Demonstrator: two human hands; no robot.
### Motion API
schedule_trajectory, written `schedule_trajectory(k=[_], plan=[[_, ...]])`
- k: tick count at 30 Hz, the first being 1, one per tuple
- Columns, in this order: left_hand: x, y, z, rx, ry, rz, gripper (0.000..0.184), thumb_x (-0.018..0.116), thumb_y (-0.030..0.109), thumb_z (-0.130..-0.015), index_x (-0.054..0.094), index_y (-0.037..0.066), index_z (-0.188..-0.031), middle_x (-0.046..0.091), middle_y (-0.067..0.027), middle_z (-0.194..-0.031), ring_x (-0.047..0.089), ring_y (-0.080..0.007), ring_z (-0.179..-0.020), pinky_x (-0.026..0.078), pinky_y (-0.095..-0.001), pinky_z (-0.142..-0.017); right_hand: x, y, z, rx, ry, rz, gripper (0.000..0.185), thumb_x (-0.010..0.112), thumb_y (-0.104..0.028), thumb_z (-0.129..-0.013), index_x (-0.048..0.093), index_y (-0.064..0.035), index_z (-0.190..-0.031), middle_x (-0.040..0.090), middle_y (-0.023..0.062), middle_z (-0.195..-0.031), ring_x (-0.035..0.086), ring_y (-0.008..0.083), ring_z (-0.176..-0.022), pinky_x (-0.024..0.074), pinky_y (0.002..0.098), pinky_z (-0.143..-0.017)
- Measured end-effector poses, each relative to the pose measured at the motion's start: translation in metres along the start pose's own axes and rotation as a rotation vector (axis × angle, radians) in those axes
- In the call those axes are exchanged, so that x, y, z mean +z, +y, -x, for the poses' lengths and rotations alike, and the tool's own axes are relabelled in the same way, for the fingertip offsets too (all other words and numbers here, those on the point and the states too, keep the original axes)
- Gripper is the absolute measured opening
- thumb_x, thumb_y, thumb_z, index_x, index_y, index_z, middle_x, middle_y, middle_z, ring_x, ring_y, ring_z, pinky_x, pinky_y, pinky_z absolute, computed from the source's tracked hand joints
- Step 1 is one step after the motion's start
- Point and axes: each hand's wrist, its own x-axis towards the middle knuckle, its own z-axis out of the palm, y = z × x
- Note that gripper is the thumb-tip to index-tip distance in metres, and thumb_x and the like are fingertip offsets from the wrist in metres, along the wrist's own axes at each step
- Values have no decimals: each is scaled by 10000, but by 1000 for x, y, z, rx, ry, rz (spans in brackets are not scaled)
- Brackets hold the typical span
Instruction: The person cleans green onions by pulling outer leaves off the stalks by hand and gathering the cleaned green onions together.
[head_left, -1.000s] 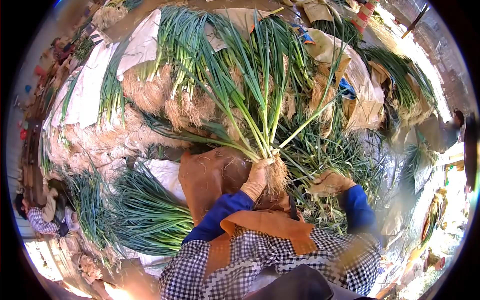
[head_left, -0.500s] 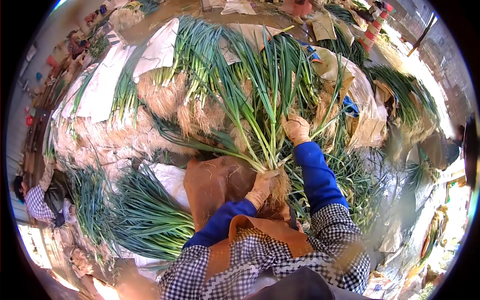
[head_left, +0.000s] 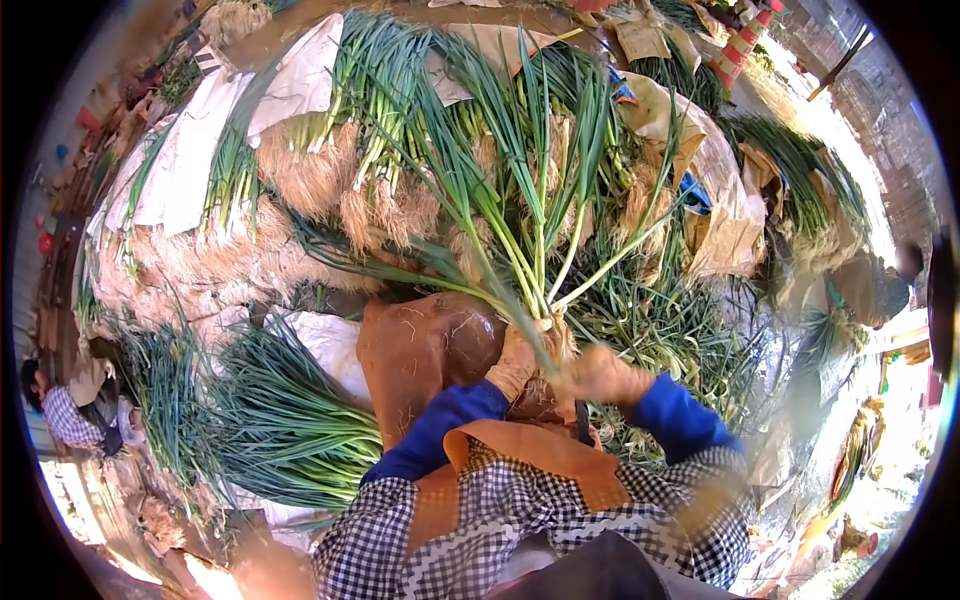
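Since the earlier frame the right hand (head_left: 605, 376) has dropped from among the stalks to just right of the brown apron (head_left: 425, 345), seemingly closed on a blurred leaf (head_left: 538, 345). Left of the apron lies a green heap (head_left: 290, 420), leaves mostly aligned, apparently finished. Over the apron's right side, the left hand (head_left: 513, 365) is clamped round the bunch of green onions (head_left: 541, 262); outer stems splay, so it looks unfinished. Loose leaves (head_left: 665, 330) litter the ground right of the apron. Leftmost from it, a person (head_left: 70, 415); nearer, a white sheet (head_left: 330, 350); beyond it, rooted bundles (head_left: 390, 205); far beyond, rightward, a striped cone (head_left: 740, 55).
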Motion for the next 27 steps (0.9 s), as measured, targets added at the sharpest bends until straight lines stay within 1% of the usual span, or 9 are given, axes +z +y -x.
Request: schedule_trajectory(k=[5,7,9,12,16,17,21,24,27], plan=[[2,65,-5,-458,-181,58,276,569,34,-746,592,-22,-1015,628,-99,-953,598,-216,-905,488,-324,-823,-37,-43,98,1300,-328,-91,271,562,-295,-837,678,-76,-945,659,79,-759,577,145,-653,468,260,-585],[-15,49,-12,-611,-201,210,296,562,40,-744,585,-12,-1034,623,-114,-979,602,-234,-913,490,-352,-847,-48,0,181,1365,-640,937,341,574,-428,-811,689,-131,-934,665,57,-776,642,180,-740,489,301,-601],[-3,68,-11,-743,-221,325,315,550,40,-747,576,-12,-1056,614,-123,-1015,596,-248,-943,484,-376,-871,-66,7,173,1257,-378,1070,378,553,-415,-836,637,-113,-1047,668,98,-890,647,267,-814,501,350,-718],[-2,74,-7,-731,-304,346,356,547,66,-760,556,-2,-1110,597,-119,-1052,580,-252,-995,474,-374,-891,-56,14,66,756,593,153,420,561,-322,-867,559,13,-1121,622,134,-1026,569,228,-997,445,312,-842],[-20,70,-15,-639,-362,85,441,546,60,-785,472,6,-1216,561,-127,-1117,548,-253,-1056,456,-377,-914,-26,40,-16,580,342,32,326,586,-251,-868,579,6,-1068,635,97,-862,600,220,-863,473,293,-750],[-30,67,-18,-630,-360,72,441,546,60,-785,472,6,-1216,561,-127,-1117,548,-253,-1056,456,-377,-914,-21,63,-14,-73,227,764,225,571,-166,-877,608,5,-1019,636,111,-795,619,216,-765,485,284,-679],[-9,94,-15,-560,-450,57,416,530,46,-788,490,-15,-1197,565,-157,-1131,574,-261,-1013,470,-388,-895,-33,-40,-6,202,100,-463,186,528,-54,-859,528,-39,-673,538,36,-601,447,122,-449,373,242,-430],[-5,105,-14,-741,-325,170,412,548,88,-749,538,-31,-1143,572,-157,-1133,570,-261,-1021,462,-387,-907,-69,-51,73,74,376,-758,235,538,-139,-872,577,-27,-669,575,94,-627,526,179,-510,436,320,-482],[-6,105,-18,-767,-353,154,435,538,85,-737,532,-35,-1155,573,-136,-1136,573,-257,-1016,465,-382,-902,-98,-2,189,-314,1164,-957,252,508,-209,-881,571,0,-1007,612,88,-864,569,214,-645,503,380,-605]])
